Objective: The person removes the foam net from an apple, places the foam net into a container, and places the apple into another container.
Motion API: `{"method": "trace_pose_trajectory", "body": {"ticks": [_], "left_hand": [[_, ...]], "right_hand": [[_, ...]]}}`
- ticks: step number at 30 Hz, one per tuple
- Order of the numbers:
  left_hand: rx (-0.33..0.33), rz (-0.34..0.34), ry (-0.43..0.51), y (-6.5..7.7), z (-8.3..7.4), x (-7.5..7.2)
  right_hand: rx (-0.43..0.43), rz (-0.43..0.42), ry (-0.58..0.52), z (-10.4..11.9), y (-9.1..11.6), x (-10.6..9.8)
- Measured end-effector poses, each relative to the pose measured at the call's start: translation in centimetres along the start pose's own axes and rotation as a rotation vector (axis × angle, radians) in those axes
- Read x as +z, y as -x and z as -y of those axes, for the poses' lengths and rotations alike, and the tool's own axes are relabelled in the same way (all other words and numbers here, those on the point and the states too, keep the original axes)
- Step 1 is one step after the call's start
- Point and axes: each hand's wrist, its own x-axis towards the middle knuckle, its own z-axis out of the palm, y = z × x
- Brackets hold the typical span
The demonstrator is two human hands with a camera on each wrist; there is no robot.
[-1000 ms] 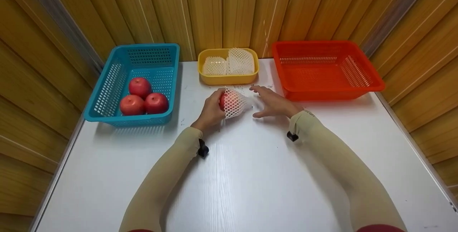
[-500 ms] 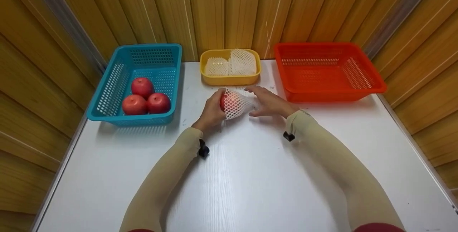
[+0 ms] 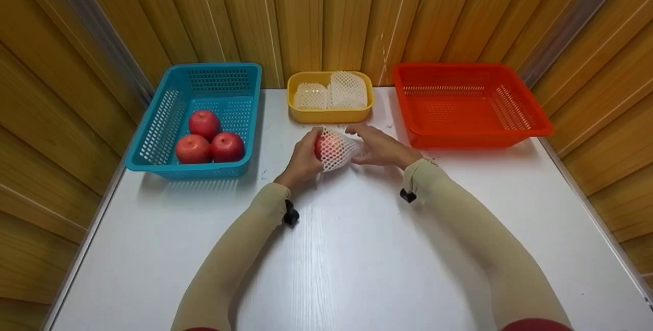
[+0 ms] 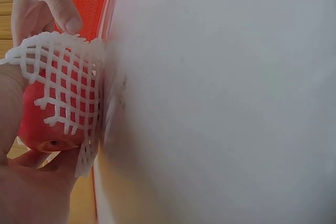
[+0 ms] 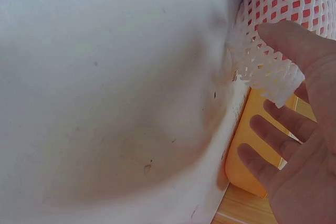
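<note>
My left hand [image 3: 302,160] grips a red apple [image 3: 322,146] partly covered by a white foam net sleeve [image 3: 336,153]. In the left wrist view, the bare end of the apple [image 4: 39,121] shows below the ragged edge of the net [image 4: 65,77], with fingers curled beneath. From the right, my right hand [image 3: 380,147] reaches round the net's narrow loose end. Its thumb [image 5: 283,38] lies against the net [image 5: 270,72] in the right wrist view, while the other fingers spread apart. Part of the index finger is hidden behind the mesh.
A blue basket [image 3: 191,169] with 3 red apples [image 3: 205,125] stands at the left. Behind my hands is a yellow tray [image 3: 331,116] holding white foam nets [image 3: 348,90]. An orange-red basket [image 3: 479,139] stands at the right. Wood-patterned panels [image 3: 301,15] enclose the white table [image 3: 347,259].
My right hand has moved left, from apart to around the net's loose end. The left hand keeps its hold on the apple. The whole head view has shifted slightly.
</note>
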Motion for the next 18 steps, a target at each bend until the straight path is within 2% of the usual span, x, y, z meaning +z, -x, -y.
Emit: {"method": "trace_pose_trajectory", "body": {"ticks": [13, 18], "left_hand": [[0.047, -0.035, -0.012, 0.20, 0.21, -0.21], [0.038, -0.036, -0.007, 0.32, 0.31, -0.35]], "right_hand": [[-0.021, 0.002, 0.100, 0.35, -0.94, 0.20], [-0.021, -0.002, 0.116, 0.52, -1.01, 0.07]]}}
